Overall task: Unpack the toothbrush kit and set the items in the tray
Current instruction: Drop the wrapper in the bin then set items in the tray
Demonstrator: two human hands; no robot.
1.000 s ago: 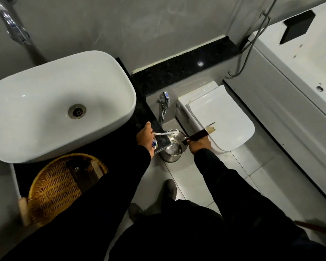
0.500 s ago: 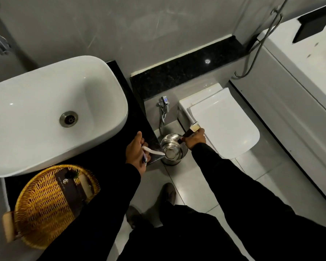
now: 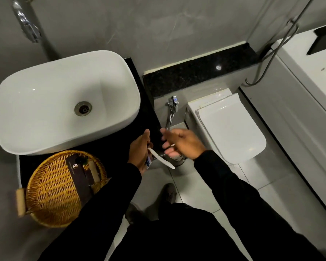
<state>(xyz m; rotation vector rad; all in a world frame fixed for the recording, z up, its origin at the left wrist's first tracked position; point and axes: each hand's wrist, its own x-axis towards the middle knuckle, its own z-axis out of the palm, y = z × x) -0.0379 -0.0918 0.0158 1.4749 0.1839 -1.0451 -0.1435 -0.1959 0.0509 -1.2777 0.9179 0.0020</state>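
My left hand (image 3: 139,147) is at the right edge of the black counter, shut on a white toothbrush (image 3: 162,161) whose handle points right and down. A small blue-and-white tube (image 3: 148,163) is also in that hand. Just to its right, my right hand (image 3: 183,143) hovers with fingers spread and nothing in it, above a steel bin (image 3: 179,161) on the floor. The round wicker tray (image 3: 45,194) sits on the counter at lower left. It holds a dark brown box (image 3: 77,172) and a pale stick-like item beside it.
A white basin (image 3: 45,110) fills most of the black counter (image 3: 145,110). A toilet (image 3: 232,129) with its lid down stands to the right, with a bathtub (image 3: 309,91) beyond. My shoes are on the grey floor tiles below.
The dark brown box that my right hand held over the bin is gone from it. That hand is now open and closer to my left hand, which still grips the toothbrush.
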